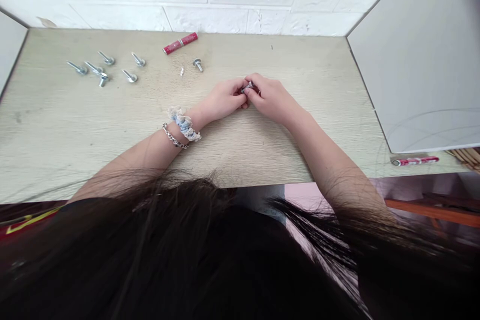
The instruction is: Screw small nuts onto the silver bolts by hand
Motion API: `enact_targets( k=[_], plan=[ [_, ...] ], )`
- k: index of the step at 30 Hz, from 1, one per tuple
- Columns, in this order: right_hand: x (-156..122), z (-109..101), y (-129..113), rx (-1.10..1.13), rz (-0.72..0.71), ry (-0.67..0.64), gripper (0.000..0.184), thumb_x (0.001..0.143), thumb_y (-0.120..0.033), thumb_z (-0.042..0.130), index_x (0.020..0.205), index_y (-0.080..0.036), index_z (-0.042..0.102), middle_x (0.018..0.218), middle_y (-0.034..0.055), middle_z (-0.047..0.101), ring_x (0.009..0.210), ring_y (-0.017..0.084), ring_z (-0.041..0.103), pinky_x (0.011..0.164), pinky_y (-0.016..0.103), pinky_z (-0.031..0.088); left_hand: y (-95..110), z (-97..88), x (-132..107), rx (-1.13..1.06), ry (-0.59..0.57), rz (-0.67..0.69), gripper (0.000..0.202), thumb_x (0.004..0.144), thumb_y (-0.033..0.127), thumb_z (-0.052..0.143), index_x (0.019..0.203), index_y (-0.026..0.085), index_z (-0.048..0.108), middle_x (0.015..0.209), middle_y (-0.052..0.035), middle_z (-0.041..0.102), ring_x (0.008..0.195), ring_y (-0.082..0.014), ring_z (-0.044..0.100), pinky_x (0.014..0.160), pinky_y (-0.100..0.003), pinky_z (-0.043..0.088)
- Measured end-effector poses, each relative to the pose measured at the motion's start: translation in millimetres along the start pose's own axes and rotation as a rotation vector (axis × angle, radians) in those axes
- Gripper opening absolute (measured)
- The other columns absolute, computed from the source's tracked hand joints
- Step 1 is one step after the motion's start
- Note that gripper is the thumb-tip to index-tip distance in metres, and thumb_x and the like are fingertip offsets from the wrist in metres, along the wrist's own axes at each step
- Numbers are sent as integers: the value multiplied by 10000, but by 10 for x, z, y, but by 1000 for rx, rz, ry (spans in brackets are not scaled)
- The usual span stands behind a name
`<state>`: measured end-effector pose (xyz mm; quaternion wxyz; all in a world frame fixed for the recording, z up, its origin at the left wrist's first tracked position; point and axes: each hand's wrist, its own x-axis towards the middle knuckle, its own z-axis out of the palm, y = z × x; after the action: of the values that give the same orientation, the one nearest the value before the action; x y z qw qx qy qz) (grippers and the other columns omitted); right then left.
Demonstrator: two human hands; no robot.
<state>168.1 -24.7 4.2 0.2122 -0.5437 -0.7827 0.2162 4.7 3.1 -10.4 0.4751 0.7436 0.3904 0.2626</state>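
My left hand (228, 97) and my right hand (268, 95) meet over the middle of the table. Between their fingertips they pinch a small silver bolt (246, 87), mostly covered by the fingers. Both hands are closed on it. A single bolt (198, 64) with a wide washer lies on the table beyond my left hand. Beside it is a small white scrap (182, 71). Farther left, several more bolts lie loosely grouped, among them one bolt (130, 76) apart from the cluster.
A red tube (180, 43) with a silver band lies near the white brick-patterned wall (225, 20). Dark crumbs dot the table (112, 125) around it. A white panel (420, 60) rises at the right, with a second red tube (415, 161) at its foot. Hair covers the lower view.
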Motion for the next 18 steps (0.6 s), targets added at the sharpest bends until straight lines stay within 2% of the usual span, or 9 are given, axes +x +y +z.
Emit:
enact_targets(
  k=[18],
  plan=[
    [-1,-14,-12,-10,-3,-8,268,925,-262,404,1109,-190,585,1006,81,690,911,229,587,816,367,432,29,4,-3,-14,0,-34,106,814,61,536,788,150,589,694,3,606,695,-97,568,718,-247,457]
  ],
)
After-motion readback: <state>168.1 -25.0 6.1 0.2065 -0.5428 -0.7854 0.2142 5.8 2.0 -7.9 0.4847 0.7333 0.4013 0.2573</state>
